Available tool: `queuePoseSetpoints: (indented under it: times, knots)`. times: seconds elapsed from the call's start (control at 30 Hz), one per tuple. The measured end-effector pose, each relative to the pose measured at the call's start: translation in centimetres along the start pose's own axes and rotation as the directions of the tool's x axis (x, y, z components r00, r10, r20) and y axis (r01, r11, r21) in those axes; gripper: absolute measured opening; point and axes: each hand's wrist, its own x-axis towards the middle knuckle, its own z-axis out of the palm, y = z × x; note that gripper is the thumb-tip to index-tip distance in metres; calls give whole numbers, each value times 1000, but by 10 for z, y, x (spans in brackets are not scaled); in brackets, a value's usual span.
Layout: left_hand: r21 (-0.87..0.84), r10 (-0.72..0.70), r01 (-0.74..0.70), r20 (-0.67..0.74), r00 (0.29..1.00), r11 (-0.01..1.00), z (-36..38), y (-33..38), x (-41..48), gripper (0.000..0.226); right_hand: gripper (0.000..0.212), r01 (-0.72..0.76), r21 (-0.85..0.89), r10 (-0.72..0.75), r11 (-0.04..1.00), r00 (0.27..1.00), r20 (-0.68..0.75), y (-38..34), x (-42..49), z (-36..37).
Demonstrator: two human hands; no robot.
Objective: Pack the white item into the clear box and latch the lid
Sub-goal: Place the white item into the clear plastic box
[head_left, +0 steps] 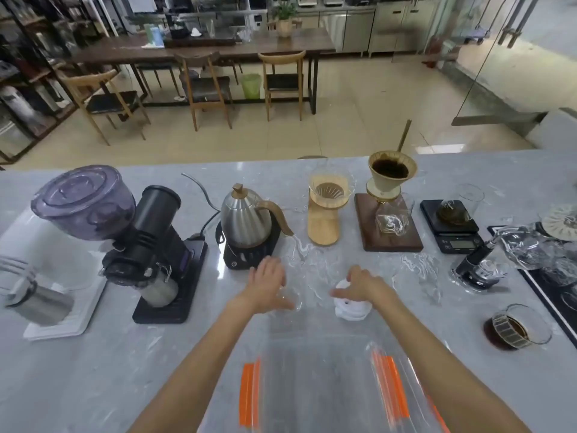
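A small white item (349, 307) lies on the grey counter, just beyond the clear box (315, 385). The box has orange latches on its left and right sides and sits at the near edge, blurred. My right hand (362, 284) rests on top of the white item with fingers curled over it. My left hand (268, 284) lies flat, fingers spread, on crinkled clear plastic wrap (299, 276) beside the item. Whether the box has its lid on is unclear.
Behind the hands stand a black grinder (150, 245), a steel kettle (246, 220) on its base, a wooden dripper stand (326, 210), a pour-over set (390, 214) and a scale (449, 226). A glass of coffee (515, 329) stands at right.
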Motion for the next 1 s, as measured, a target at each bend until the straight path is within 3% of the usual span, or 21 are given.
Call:
queuePoseSetpoints:
  times: [0.03, 0.1, 0.23, 0.33, 0.47, 0.63, 0.7, 0.73, 0.77, 0.83, 0.87, 0.93, 1.0]
  knots:
    - [78, 11, -22, 136, 991, 997, 8, 5, 5, 60, 95, 6, -113, -6, 994, 1000, -3, -6, 3, 9]
    - [226, -12, -50, 268, 963, 973, 26, 11, 9, 76, 100, 18, -196, -32, 981, 997, -69, -8, 9, 27]
    - [397, 47, -111, 168, 985, 911, 49, 6, 13, 58, 94, -4, -76, -6, 997, 991, -131, 3, 20, 48]
    - [357, 97, -134, 121, 988, 924, 46, 1, 13, 62, 97, 9, -77, -19, 997, 993, -119, 4, 21, 50]
    - [355, 51, -82, 96, 994, 931, 57, -7, 10, 72, 95, -3, -44, -4, 999, 985, -174, 9, 26, 59]
    - [327, 90, -103, 55, 994, 939, 55, -11, 15, 68, 86, -32, 24, 35, 999, 987, -157, 15, 25, 56]
    - [197, 49, -50, 10, 999, 979, 48, -10, 10, 57, 75, -26, 240, 60, 970, 989, -135, 20, 18, 44]
    - [29, 1, 0, -37, 999, 1000, 44, -10, 4, 50, 72, -27, 427, 80, 904, 991, -108, 25, 10, 34]
    - [-179, -73, 55, -95, 993, 982, 39, -11, -5, 44, 69, -31, 623, 92, 781, 994, -66, 31, -3, 24]
    - [-539, -249, 97, -215, 944, 837, 24, -13, -38, 41, 63, 10, 855, 52, 518, 998, -43, 47, -43, 5]
    - [-655, -313, 80, -247, 917, 751, 18, -14, -61, 41, 60, 65, 888, 22, 455, 996, -84, 56, -65, -2]
    - [-756, -320, 26, -246, 915, 655, 9, -2, -116, 42, 58, 180, 883, -89, 434, 984, -157, 71, -113, -5]
    - [-690, -152, -92, -284, 947, 718, 11, 24, -164, 47, 64, 253, 845, -226, 471, 961, -162, 75, -156, 7]
